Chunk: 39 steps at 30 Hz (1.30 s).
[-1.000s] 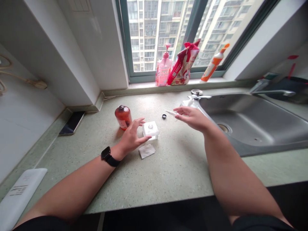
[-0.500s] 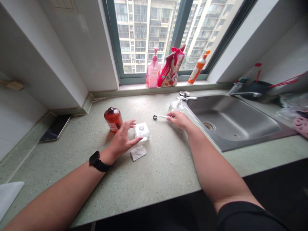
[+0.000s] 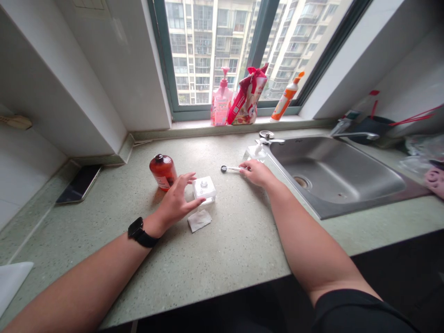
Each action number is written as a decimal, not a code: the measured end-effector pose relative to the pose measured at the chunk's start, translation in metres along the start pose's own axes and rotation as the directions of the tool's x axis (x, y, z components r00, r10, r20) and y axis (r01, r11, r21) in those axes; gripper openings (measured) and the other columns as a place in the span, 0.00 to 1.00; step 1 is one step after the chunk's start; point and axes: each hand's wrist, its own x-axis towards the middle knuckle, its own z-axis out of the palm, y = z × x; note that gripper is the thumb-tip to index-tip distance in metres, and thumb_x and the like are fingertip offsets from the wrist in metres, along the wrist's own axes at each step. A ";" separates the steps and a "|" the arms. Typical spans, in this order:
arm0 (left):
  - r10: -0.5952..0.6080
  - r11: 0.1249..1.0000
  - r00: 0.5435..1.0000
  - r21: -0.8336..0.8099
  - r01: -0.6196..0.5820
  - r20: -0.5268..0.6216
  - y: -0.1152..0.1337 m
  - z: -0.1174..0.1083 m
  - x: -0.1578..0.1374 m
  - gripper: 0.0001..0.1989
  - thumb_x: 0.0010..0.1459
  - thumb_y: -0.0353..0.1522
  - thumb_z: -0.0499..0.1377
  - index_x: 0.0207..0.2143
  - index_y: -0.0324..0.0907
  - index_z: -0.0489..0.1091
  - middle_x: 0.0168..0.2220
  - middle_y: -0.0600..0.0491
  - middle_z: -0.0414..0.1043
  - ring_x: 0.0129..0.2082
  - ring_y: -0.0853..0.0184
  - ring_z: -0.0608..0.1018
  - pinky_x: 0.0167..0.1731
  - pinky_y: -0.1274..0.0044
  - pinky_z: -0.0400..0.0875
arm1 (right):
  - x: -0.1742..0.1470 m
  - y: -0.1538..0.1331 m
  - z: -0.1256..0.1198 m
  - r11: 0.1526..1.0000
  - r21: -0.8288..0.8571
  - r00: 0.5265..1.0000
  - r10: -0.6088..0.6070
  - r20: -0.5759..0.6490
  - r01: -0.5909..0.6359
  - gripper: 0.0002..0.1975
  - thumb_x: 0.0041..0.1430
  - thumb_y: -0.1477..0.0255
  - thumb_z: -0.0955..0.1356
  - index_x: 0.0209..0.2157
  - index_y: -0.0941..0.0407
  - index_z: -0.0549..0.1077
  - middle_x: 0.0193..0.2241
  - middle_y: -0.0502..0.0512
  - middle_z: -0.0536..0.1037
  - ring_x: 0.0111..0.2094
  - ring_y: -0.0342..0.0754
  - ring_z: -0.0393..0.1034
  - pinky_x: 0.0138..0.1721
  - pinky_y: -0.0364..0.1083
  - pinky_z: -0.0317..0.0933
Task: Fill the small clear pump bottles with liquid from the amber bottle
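Note:
My left hand [image 3: 178,199] is open, its fingers and thumb spread around the near left side of a clear square bottle [image 3: 204,188]. The fingertips are at or very near the bottle; I cannot tell how firmly they touch. To the left of it stands an amber bottle [image 3: 163,173] with a black top and a pale label. A folded white tissue [image 3: 200,220] lies in front of the square bottle. My right hand [image 3: 256,172] pinches a thin white stick-like thing [image 3: 234,169], whose far end reaches a small round black cap [image 3: 224,169] on the counter. Behind that hand is a clear pump bottle [image 3: 255,151].
A steel sink [image 3: 347,171] with a faucet is at the right. A pink pump bottle [image 3: 221,104], a red bag [image 3: 247,97] and an orange-white bottle [image 3: 286,98] stand on the windowsill. A phone [image 3: 79,184] lies on the counter [image 3: 222,268] at the left.
My right hand has shifted very slightly left with the white stick-like thing, near the black cap. My left hand holds its place around the square bottle.

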 end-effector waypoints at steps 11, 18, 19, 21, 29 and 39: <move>-0.011 1.000 1.000 -0.004 0.011 0.022 0.004 -0.002 0.000 0.37 0.64 0.41 0.70 0.69 0.46 0.59 0.61 0.41 0.73 0.57 0.54 0.81 0.61 0.56 0.77 | -0.008 -0.018 -0.015 0.994 0.096 0.988 -0.034 -0.149 0.048 0.13 0.65 0.69 0.73 0.50 0.55 0.82 0.48 0.62 0.84 0.50 0.58 0.79 0.57 0.57 0.70; 0.010 1.000 1.000 -0.010 -0.010 0.007 0.003 0.000 0.000 0.36 0.64 0.41 0.70 0.69 0.46 0.60 0.60 0.41 0.73 0.57 0.53 0.81 0.61 0.56 0.77 | -0.024 -0.058 -0.011 0.809 0.520 0.948 -0.320 0.000 0.273 0.25 0.65 0.56 0.73 0.60 0.51 0.76 0.53 0.61 0.83 0.52 0.56 0.79 0.57 0.59 0.72; 0.017 1.000 1.000 -0.011 -0.017 0.001 0.002 0.001 0.000 0.36 0.64 0.41 0.70 0.69 0.46 0.60 0.60 0.41 0.73 0.56 0.53 0.81 0.60 0.56 0.77 | -0.027 -0.063 -0.006 0.786 0.555 0.925 -0.372 0.075 0.271 0.31 0.61 0.56 0.75 0.62 0.51 0.74 0.56 0.62 0.82 0.54 0.56 0.78 0.58 0.59 0.72; 0.033 0.999 0.999 -0.010 -0.033 -0.003 0.001 0.003 0.000 0.36 0.65 0.41 0.70 0.69 0.46 0.59 0.61 0.41 0.73 0.56 0.53 0.81 0.59 0.57 0.78 | -0.032 -0.072 0.003 0.783 0.565 0.880 -0.433 0.196 0.259 0.39 0.54 0.56 0.79 0.65 0.50 0.71 0.58 0.62 0.80 0.54 0.58 0.77 0.57 0.59 0.72; 0.299 0.928 0.951 0.256 -0.269 -0.083 0.013 -0.018 0.002 0.40 0.64 0.46 0.70 0.71 0.46 0.57 0.63 0.38 0.71 0.62 0.48 0.77 0.61 0.55 0.76 | -0.039 -0.096 0.023 0.833 0.460 0.860 -0.451 0.239 0.309 0.26 0.52 0.62 0.80 0.50 0.53 0.73 0.47 0.58 0.80 0.47 0.56 0.75 0.50 0.54 0.70; -0.037 0.968 0.854 0.193 0.160 -0.519 -0.021 -0.075 0.015 0.39 0.63 0.50 0.68 0.68 0.45 0.59 0.63 0.39 0.67 0.62 0.50 0.75 0.65 0.54 0.70 | -0.041 -0.099 0.026 0.835 0.498 0.879 -0.401 0.259 0.234 0.25 0.51 0.67 0.79 0.49 0.53 0.72 0.47 0.58 0.80 0.48 0.56 0.74 0.52 0.54 0.66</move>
